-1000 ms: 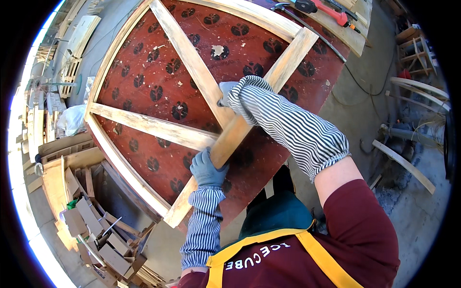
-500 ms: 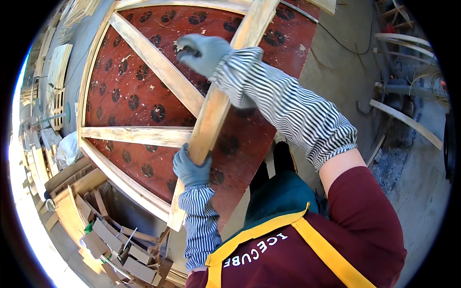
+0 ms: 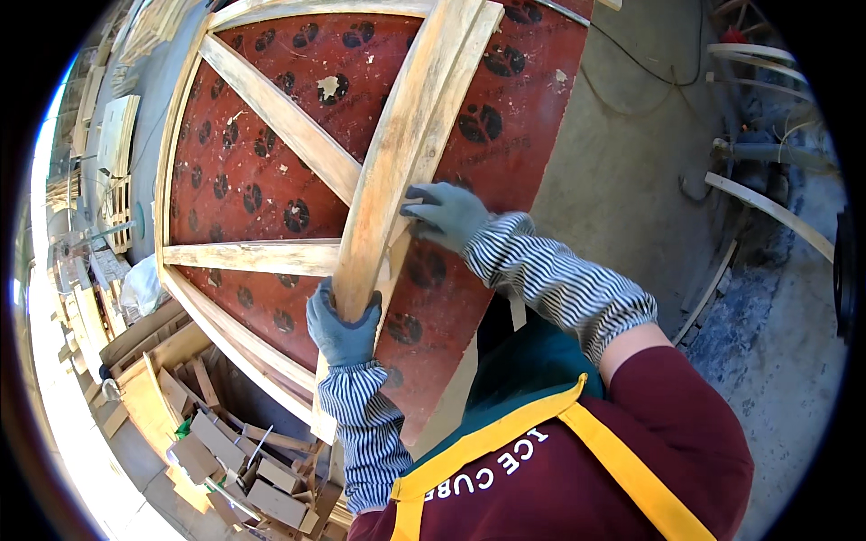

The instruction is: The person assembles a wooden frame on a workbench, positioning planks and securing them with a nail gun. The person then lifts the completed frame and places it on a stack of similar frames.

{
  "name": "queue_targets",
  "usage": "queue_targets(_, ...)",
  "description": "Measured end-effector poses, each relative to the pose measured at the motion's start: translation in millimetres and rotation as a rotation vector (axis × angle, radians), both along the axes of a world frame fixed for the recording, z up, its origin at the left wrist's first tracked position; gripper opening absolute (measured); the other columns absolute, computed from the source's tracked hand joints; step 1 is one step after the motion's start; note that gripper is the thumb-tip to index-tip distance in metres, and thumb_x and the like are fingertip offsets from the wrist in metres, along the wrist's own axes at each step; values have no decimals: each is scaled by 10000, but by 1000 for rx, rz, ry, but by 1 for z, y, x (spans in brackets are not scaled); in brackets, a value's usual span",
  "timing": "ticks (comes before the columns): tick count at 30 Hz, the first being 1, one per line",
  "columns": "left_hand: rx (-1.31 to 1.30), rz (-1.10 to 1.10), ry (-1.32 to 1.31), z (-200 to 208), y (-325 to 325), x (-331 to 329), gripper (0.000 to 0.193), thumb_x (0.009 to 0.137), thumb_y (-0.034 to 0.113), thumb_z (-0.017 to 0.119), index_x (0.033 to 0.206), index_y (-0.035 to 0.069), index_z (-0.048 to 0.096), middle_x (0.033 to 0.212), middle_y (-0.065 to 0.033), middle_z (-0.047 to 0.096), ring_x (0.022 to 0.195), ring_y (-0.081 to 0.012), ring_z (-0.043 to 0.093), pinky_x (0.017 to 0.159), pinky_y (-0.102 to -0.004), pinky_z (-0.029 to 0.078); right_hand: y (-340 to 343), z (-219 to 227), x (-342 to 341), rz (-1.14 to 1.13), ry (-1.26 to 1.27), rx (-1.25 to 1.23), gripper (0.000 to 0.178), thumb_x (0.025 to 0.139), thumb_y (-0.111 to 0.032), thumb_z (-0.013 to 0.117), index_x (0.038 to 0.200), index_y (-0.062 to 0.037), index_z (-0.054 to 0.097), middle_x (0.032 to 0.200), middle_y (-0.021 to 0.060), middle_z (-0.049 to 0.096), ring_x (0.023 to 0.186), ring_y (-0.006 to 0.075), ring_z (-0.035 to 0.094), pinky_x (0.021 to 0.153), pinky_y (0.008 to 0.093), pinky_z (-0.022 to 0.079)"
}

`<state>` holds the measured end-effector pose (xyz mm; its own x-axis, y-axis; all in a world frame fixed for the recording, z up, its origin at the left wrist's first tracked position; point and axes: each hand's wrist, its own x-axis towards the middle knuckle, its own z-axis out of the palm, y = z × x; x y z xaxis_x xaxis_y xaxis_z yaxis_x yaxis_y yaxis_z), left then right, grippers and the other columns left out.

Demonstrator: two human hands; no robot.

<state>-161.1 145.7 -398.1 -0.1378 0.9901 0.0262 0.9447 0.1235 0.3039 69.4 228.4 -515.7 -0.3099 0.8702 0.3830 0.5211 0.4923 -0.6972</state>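
A long pale wooden plank (image 3: 406, 153) lies along the right side of a big red-brown panel (image 3: 262, 180) with dark round marks and a curved wooden frame. My left hand (image 3: 343, 320), in a grey-blue glove, grips the plank's near end. My right hand (image 3: 446, 215), gloved the same, presses on the plank's right edge further up, fingers curled over it. Both forearms wear striped sleeves. A diagonal brace (image 3: 280, 117) and a cross brace (image 3: 257, 257) are fixed on the panel.
Offcuts of wood (image 3: 234, 460) lie heaped in a pile at the lower left. Grey concrete floor (image 3: 631, 171) spreads to the right, with a cable (image 3: 649, 68) and curved wooden strips (image 3: 767, 212) on it. Stacked boards (image 3: 117, 135) stand at the far left.
The plank has swung closer and now runs steeply up the panel's right edge. My right hand slid down it toward me; my left hand keeps its grip on the near end.
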Motion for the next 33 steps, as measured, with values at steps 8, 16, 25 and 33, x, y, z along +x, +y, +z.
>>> queue_targets(8, 66, 1, -50, -4, -2, -2, 684, 569, 315, 863, 1126, 45, 571, 957, -125, 584, 909, -316, 573, 801, -436, 451, 7, -19, -12, 90, 25, -86, 246, 846, -220, 677, 1072, -124, 662, 1194, 73, 609, 986, 244, 642, 832, 330, 550)
queue_targets(16, 47, 6, -44, -4, -2, -3, 680, 562, 287, 866, 1128, 51, 572, 969, -127, 585, 914, -323, 577, 809, -434, 459, 9, -15, -8, 26, -11, -61, 230, 840, -268, 680, 1027, -135, 673, 1139, 55, 626, 960, 254, 638, 801, 365, 536)
queue_targets(25, 39, -20, -99, 12, 4, -3, 660, 584, 263, 865, 1131, 38, 574, 971, -129, 576, 892, -297, 576, 786, -401, 469, 78, -12, -42, 127, -513, -112, 439, 873, -389, 559, 1278, -222, 581, 1346, 42, 535, 1344, 274, 359, 1133, 507, 170)
queue_targets(33, -49, 10, -69, 16, 0, -4, 683, 623, 229, 874, 1173, 12, 533, 1077, -140, 565, 994, -269, 565, 882, -378, 464, 80, 18, -43, 245, -648, -303, 509, 886, -421, 509, 1358, -231, 516, 1431, 36, 463, 1391, 269, 296, 1156, 509, 122)
